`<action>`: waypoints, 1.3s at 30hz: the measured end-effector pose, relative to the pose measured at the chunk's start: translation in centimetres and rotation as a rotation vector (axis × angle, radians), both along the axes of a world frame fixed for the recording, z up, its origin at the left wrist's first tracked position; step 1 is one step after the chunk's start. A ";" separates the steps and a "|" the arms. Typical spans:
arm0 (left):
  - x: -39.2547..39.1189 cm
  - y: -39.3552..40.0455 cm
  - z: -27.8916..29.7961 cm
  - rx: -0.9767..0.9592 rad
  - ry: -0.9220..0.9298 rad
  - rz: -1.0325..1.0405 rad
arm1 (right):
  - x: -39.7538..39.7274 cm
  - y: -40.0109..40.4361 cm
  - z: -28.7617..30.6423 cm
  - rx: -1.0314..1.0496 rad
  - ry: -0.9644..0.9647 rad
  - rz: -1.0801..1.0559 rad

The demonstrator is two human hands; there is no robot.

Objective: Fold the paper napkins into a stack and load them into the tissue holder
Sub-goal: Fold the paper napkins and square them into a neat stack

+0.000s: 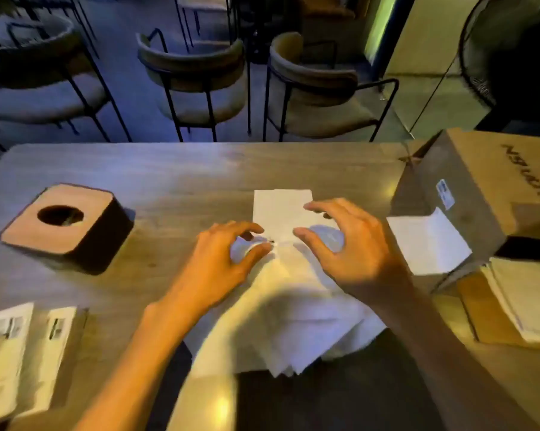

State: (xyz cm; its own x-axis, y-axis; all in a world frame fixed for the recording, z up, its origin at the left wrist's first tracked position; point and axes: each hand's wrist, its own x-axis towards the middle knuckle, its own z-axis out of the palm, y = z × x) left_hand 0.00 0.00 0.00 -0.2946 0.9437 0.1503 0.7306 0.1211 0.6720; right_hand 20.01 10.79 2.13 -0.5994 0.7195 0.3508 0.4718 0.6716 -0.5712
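Blurred napkins [288, 309] at table [169, 175] centre, half hidden beneath left hand [222, 259] and right hand [349, 244]; fingers curled, grasp impossible to tell. Tissue holder [66, 227] at nine o'clock; cardboard box [480, 197] at three, cut off.

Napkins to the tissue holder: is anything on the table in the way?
Nothing visible. Bare table lies between the napkins under both hands and the tissue holder to their left. Its round top opening looks unobstructed.

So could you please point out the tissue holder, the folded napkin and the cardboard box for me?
tissue holder [85, 213]: head view, wooden top beside the round opening.
folded napkin [278, 206]: head view, flat upper face.
cardboard box [480, 188]: head view, top face.
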 end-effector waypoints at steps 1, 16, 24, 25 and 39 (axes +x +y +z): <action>0.6 -0.8 -0.9 -0.027 0.005 -0.032 | 0.5 -0.7 -1.0 -0.015 -0.006 0.004; 6.7 -12.0 -6.9 -0.003 0.285 -0.005 | 7.7 -14.4 -6.5 0.006 -0.226 0.015; 6.9 -12.0 -6.8 0.045 0.211 0.034 | 7.3 -14.1 -7.4 0.034 -0.227 0.006; 7.0 -12.0 -6.8 0.069 0.194 0.044 | 7.2 -13.9 -7.5 0.031 -0.215 0.000; 6.5 -11.7 -7.5 0.172 0.071 0.122 | 7.2 -12.6 -10.4 -0.043 -0.062 -0.035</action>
